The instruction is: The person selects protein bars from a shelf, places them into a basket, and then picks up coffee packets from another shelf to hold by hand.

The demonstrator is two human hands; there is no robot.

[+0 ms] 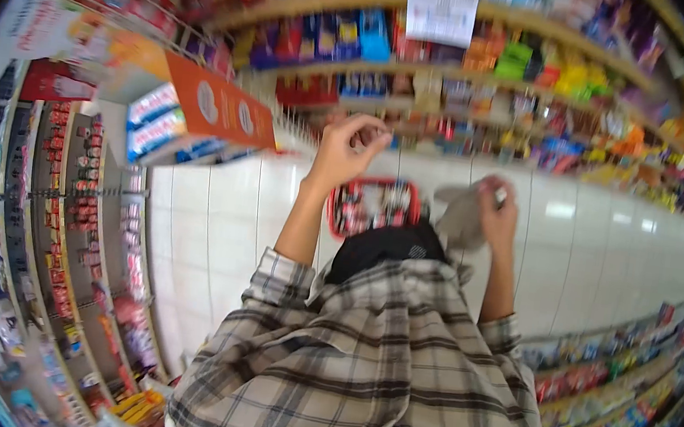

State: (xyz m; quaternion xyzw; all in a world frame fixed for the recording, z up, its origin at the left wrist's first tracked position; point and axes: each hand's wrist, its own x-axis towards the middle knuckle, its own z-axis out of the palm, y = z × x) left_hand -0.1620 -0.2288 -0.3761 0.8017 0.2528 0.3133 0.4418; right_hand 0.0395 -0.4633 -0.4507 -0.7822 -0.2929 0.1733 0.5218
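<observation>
My left hand (pixel 349 151) is raised in front of me, in front of the shelves. Its fingers are curled, with thumb and index fingertip close together; whatever lies between them is too small to make out. My right hand (pixel 497 210) is closed, fingers bent round a small white item (pixel 501 197) that shows at the fingertips. A grey, blurred shape (pixel 461 219) lies just left of it, overlapped by the hand. Below and between my hands, a red basket (pixel 415 205) full of small packs sits low, partly covered by a black cloth item (pixel 384 248) at my waist.
Shelves (pixel 316 67) of colourful packets run across the front, with a white paper notice (pixel 441 12) hanging there. An orange display box (pixel 223 107) juts out at left, near hanging goods (pixel 64 207). More shelves (pixel 617 388) stand behind right. White tiles (pixel 574 248) form the floor.
</observation>
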